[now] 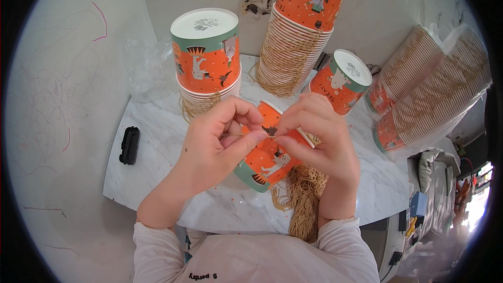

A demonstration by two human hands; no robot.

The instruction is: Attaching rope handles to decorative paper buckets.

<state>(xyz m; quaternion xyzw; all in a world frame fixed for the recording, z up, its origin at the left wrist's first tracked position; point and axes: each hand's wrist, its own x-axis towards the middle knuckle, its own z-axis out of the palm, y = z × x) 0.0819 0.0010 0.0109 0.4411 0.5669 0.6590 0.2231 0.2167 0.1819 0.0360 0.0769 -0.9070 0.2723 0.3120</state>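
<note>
An orange paper bucket [279, 163] with a green band and cartoon figures lies tilted on the table in front of me. Above its side, the fingertips of my left hand [215, 131] pinch a thin tan cord [238, 134]. Close by, my right hand [322, 136] is closed in a pinch on the cord too, its fingertips nearly meeting the left ones. Fingers cover much of the cord, so how it joins the bucket is hidden. Under my right wrist a thick bundle of loose tan cords [305, 204] hangs over the table's near edge.
Behind my hands stand a short bucket stack [205, 55], a tall one [296, 36] and an upturned bucket [343, 81]. Stacks in clear plastic [432, 91] lean at the right. A black plastic piece [129, 145] lies left on the marbled table [157, 126], beside the wall.
</note>
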